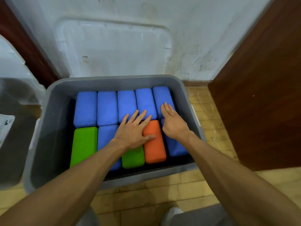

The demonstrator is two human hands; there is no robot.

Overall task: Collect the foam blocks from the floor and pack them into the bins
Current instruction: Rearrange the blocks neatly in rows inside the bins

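A grey bin [53, 121] stands on the floor by the wall, packed with foam blocks. Several blue blocks [106, 108] fill its far row. The near row holds a green block [83, 144], a blue one, a second green block [133, 158], an orange block [154, 144] and a blue block [176, 147] at the right. My left hand [133, 132] lies flat with spread fingers across the middle blocks, thumb on the orange one. My right hand [173, 121] rests flat on the rightmost blue blocks with straight fingers.
The bin's translucent lid [114, 46] leans against the white wall behind it. A second grey bin [14, 144] sits at the left edge. A brown wooden panel [260, 95] stands close on the right. Tiled floor [162, 193] lies in front.
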